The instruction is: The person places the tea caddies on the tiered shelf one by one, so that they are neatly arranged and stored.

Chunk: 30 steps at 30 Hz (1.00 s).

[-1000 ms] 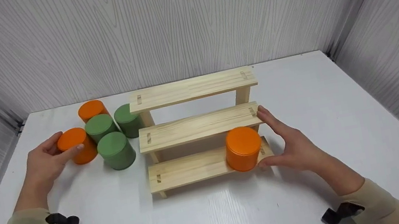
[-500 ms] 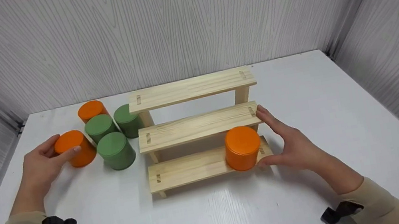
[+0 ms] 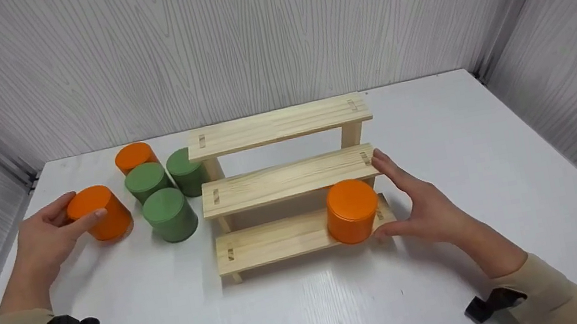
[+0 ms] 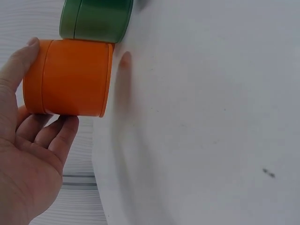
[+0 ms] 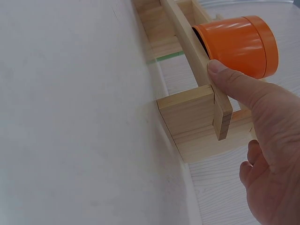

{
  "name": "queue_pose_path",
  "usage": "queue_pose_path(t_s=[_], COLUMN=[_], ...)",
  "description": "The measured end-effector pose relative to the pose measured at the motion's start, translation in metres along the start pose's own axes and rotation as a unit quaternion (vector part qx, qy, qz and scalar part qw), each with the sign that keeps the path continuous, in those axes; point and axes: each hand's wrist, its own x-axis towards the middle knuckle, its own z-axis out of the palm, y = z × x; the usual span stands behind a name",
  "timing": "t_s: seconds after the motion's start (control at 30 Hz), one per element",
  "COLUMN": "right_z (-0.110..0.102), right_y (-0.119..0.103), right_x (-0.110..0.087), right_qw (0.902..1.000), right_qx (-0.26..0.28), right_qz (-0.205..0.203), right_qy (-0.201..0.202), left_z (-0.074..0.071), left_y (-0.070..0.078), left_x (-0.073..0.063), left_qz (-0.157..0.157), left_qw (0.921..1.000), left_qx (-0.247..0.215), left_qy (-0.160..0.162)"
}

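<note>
Left hand (image 3: 46, 240) gripping an orange can (image 3: 107, 217), second orange can (image 3: 133, 154) farther back, three green cans (image 3: 170, 220) clustered near them, rack (image 3: 286, 181), third orange can (image 3: 353, 213) upright on its bottom shelf (image 3: 272, 242) near the right end, right hand (image 3: 426, 209) spread, thumb and fingertip touching the rack.

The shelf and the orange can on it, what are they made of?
The shelf looks like bare, pale wood: grain lines show. The orange can looks like glossy painted metal, since its side has shiny streaks, but it could be plastic.
</note>
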Motion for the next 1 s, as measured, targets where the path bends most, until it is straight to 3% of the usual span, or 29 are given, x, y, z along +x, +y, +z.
queue_pose_path(t_s=[0.23, 0.5, 0.7, 1.0], right_z=[0.0, 0.0, -0.001, -0.001], right_y=[-0.001, 0.002, 0.001, 0.002], right_x=[0.001, 0.0, 0.0, 0.0], right_qw=[1.0, 0.9999, 0.9999, 1.0], right_qx=[-0.006, 0.006, 0.003, -0.001], right_qz=[0.003, -0.012, -0.012, -0.005], right_qy=[-0.001, 0.007, 0.005, 0.002], left_z=[-0.01, -0.016, -0.017, -0.013], left_y=[0.01, 0.031, 0.049, 0.073], left_x=[-0.005, -0.015, -0.024, -0.043], left_qz=[0.019, 0.052, 0.087, 0.163], left_qw=[0.9998, 0.9978, 0.9952, 0.9865], left_qx=[0.011, 0.041, 0.043, 0.009], left_qy=[0.004, 0.01, 0.01, 0.011])
